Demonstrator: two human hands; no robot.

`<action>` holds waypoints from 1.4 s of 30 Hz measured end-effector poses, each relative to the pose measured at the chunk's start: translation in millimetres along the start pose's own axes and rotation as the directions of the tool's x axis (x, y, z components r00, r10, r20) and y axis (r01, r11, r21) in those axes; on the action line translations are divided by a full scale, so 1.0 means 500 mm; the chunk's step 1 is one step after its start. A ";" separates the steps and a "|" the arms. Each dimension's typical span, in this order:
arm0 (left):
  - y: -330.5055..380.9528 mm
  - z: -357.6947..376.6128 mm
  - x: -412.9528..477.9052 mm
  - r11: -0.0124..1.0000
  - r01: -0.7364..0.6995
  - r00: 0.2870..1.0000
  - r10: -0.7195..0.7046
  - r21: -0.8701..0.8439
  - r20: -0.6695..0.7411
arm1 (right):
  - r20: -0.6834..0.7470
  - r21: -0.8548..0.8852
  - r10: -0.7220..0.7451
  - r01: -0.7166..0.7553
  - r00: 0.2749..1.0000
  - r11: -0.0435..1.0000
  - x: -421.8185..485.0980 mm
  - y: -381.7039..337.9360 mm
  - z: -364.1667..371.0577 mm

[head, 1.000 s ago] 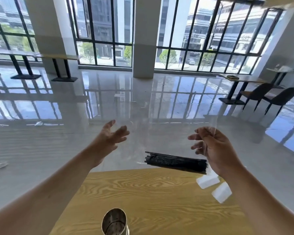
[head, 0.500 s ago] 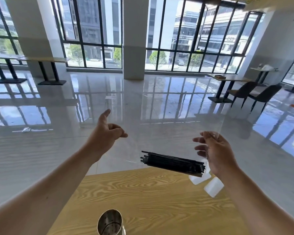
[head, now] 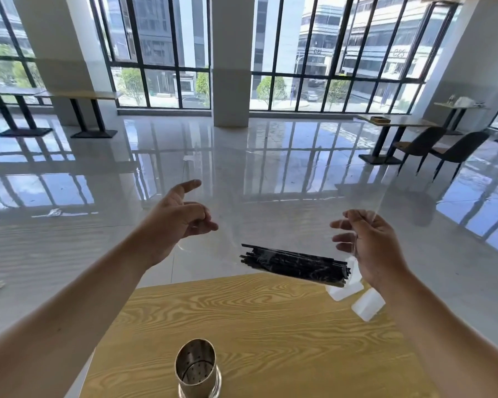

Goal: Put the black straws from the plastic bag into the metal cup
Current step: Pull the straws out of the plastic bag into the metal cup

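In the middle right of the frame, the right hand (head: 367, 248) pinches the clear plastic bag (head: 270, 219) in the air. The black straws (head: 295, 264) lie bundled along the bag's bottom, above the worktop's (head: 270, 326) far edge. The left hand (head: 179, 222), fingers loosely curled, is at the bag's left edge; whether it grips the bag is unclear. The metal cup (head: 197, 369) stands at lower centre.

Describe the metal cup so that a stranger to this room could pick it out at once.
Start at the yellow wood-grain table nearest the camera. Near its front edge, left of centre, stands the metal cup. It is the only shiny metal cylinder there, open-topped, with small holes inside.
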State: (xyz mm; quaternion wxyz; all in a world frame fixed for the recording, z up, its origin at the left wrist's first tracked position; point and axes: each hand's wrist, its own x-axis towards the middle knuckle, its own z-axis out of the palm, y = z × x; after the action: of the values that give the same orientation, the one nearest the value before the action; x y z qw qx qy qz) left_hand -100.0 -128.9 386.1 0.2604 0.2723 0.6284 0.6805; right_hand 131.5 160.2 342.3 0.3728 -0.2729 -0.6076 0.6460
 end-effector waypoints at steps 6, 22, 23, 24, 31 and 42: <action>-0.078 -0.035 -0.024 0.992 0.127 0.991 -0.127 -0.010 -0.043 | 0.048 -0.115 -0.033 0.038 0.998 0.993 -0.012 0.018 0.012; -0.276 -0.063 -0.038 0.955 0.256 0.965 -0.260 -0.153 -0.011 | 0.106 -0.235 0.079 -0.052 0.991 0.971 -0.056 0.121 0.047; -0.285 -0.063 -0.040 0.951 0.265 0.963 -0.271 -0.161 -0.014 | 0.104 -0.241 0.081 -0.054 0.991 0.969 -0.056 0.124 0.046; -0.292 -0.063 -0.042 0.947 0.270 0.960 -0.278 -0.176 -0.021 | 0.102 -0.248 0.083 -0.056 0.991 0.967 -0.056 0.127 0.045; -0.313 -0.082 -0.055 0.944 0.250 0.958 -0.274 -0.214 -0.090 | 0.111 -0.303 0.122 -0.083 0.986 0.949 -0.056 0.147 0.038; -0.338 -0.090 -0.099 0.923 0.283 0.948 -0.310 -0.261 -0.067 | 0.147 -0.308 0.205 -0.152 0.968 0.939 -0.079 0.177 0.051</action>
State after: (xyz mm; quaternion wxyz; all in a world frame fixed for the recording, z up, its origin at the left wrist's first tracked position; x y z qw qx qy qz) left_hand -93.7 -182.7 212.5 0.3584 0.1023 0.5852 0.7202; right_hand 120.2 114.9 253.8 0.2123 -0.3209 -0.7003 0.6012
